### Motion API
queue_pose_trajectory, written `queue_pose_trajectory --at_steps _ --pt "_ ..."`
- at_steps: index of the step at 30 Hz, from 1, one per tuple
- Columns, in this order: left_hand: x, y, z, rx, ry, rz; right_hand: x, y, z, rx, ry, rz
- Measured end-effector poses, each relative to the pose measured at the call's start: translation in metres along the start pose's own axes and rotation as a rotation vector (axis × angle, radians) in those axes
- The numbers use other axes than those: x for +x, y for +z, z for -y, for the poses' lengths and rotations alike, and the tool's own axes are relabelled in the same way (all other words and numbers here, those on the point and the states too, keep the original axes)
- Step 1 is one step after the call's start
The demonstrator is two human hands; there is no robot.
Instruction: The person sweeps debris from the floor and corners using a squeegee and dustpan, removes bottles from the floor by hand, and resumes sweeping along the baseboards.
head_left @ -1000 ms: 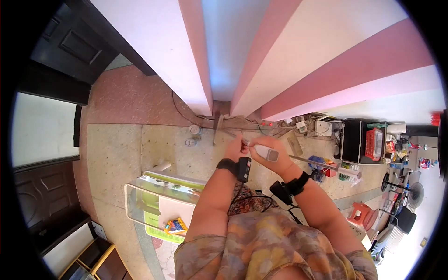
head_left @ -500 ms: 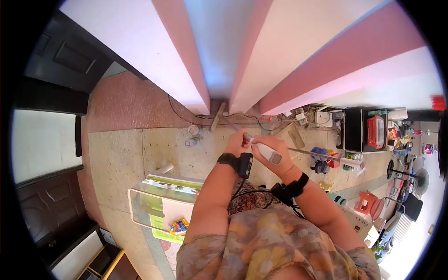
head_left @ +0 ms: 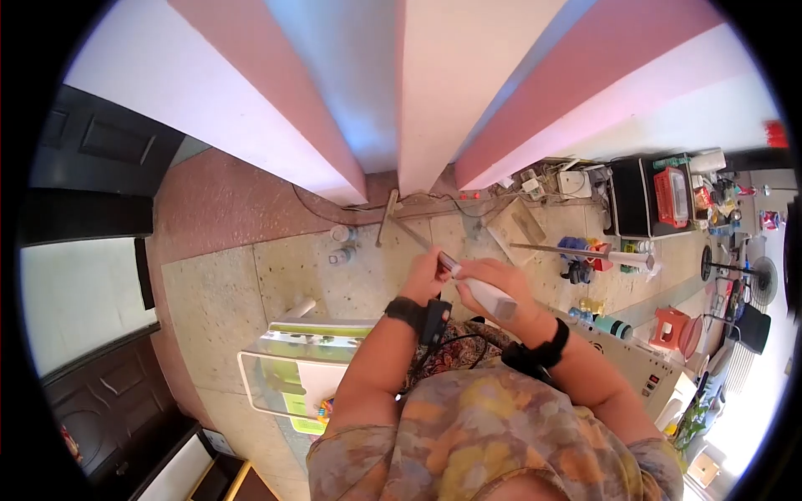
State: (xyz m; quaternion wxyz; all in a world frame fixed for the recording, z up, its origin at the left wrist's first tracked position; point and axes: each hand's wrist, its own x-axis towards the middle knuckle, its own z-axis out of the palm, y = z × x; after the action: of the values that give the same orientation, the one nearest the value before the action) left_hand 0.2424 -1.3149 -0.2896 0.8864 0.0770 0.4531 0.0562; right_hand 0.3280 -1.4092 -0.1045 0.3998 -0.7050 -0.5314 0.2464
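A long-handled broom (head_left: 409, 235) with a thick white grip end slants from my waist down to the floor. Its narrow bar-shaped head (head_left: 387, 217) rests near the foot of the wall. My left hand (head_left: 426, 274) is closed around the handle just below the white grip. Higher up, my right hand (head_left: 499, 282) wraps the white grip, whose end points back towards me. A dustpan (head_left: 516, 231) lies on the floor to the right, and a long pole (head_left: 576, 252) with a white end extends beside it.
Two clear jars (head_left: 340, 255) stand on the floor ahead. To my left is a clear-sided, green-based table or bin (head_left: 292, 380). Cables and a white box (head_left: 574, 184) line the wall. A black cabinet (head_left: 639, 196), a red stool (head_left: 671, 328) and a fan (head_left: 764, 277) are at right.
The broom head has swung slightly left and lower in view, and its handle is tilted differently. Both hands keep their hold. My view has shifted a little.
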Motion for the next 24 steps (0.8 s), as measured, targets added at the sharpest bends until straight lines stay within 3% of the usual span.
queue_pose_trajectory --at_steps 2,6,9,13,20,22,24 --pt "0.011 -0.009 0.007 -0.017 0.014 -0.057 -0.001 0.013 -0.013 0.064 0.094 0.015" --pt "-0.019 0.007 0.012 0.171 -0.086 -0.051 -0.025 0.003 -0.013 0.068 0.008 0.003" --pt "-0.033 0.004 0.022 0.138 -0.202 0.125 -0.035 -0.019 0.004 0.031 0.069 0.052" --pt "-0.051 0.019 0.027 0.094 -0.124 -0.027 -0.037 -0.024 0.015 0.013 -0.036 0.016" --pt "-0.024 0.009 -0.001 0.065 -0.004 -0.044 -0.018 0.009 -0.012 0.056 0.080 -0.019" --pt "-0.020 0.009 -0.004 0.340 -0.027 -0.034 -0.021 0.015 -0.019 0.102 0.081 -0.058" --pt "-0.020 0.002 0.008 0.375 -0.071 -0.011 -0.032 0.012 -0.021 0.125 0.043 -0.123"
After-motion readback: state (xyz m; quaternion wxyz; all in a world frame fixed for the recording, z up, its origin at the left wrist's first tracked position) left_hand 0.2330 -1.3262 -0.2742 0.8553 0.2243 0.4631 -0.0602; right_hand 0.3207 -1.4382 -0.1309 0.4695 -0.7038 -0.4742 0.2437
